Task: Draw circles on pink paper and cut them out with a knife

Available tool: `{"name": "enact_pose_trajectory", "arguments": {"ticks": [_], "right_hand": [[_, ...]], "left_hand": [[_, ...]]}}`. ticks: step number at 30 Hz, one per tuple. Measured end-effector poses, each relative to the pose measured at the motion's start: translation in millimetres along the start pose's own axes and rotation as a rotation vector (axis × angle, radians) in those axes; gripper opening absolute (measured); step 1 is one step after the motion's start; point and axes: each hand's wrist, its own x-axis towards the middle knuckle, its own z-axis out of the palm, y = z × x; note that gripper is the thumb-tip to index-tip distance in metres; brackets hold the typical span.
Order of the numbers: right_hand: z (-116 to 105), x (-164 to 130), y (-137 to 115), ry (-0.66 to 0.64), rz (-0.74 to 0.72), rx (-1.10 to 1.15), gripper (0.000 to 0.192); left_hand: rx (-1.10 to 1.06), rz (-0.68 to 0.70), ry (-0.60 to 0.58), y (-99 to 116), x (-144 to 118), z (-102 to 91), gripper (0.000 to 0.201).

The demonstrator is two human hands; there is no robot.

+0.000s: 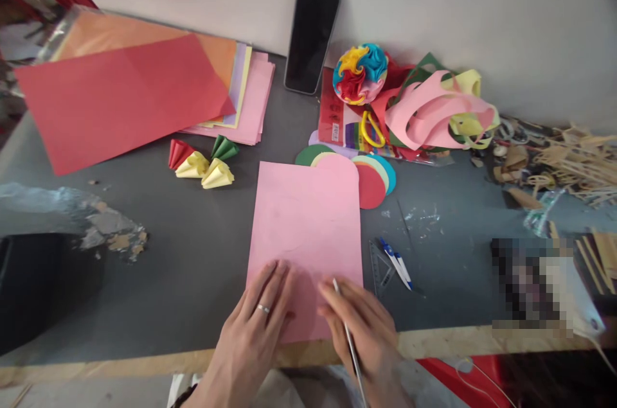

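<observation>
A pink sheet of paper point(308, 215) lies flat before me, its lower end near the wooden table edge. My left hand point(260, 311), with a ring on one finger, rests on the sheet's lower left with its fingers stretched out. At the lower right, my right hand point(364, 331) is closed round a slim, pale, pencil-like stick point(351, 344); its exact kind is unclear. A pink paper circle point(337, 162) touches the sheet's top edge, among green, red and blue ones. Right of the sheet lie a clear set square point(380, 270) and a blue-and-white compass point(398, 263).
Coloured paper sheets point(125, 99) and folded paper cones point(193, 165) lie left. A phone point(312, 35) leans on the wall. A paper ball point(361, 74), yellow-handled scissors point(372, 130) and cut-out pink paper point(434, 109) sit behind. Wood scraps point(573, 157) cover the right.
</observation>
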Motion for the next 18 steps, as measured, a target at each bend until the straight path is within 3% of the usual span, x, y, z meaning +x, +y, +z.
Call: {"name": "enact_pose_trajectory", "arguments": {"ticks": [3,5,10,18], "right_hand": [[-3,8,14,-0.185,0.05,-0.094,0.045],[0,5,17,-0.223,0.06,-0.114,0.045],[9,-6,13,-0.152,0.052,-0.129,0.038],[4,1,10,-0.181,0.093,-0.133,0.039]], "left_hand": [[-0.025,-0.053,0.014,5,3,0.1,0.062],[-0.029,-0.058,0.031,7,5,-0.4,0.058],[-0.049,-0.022,0.088,7,4,-1.4,0.055],[-0.227,-0.049,0.134,5,-2,-1.7,0.056]]}}
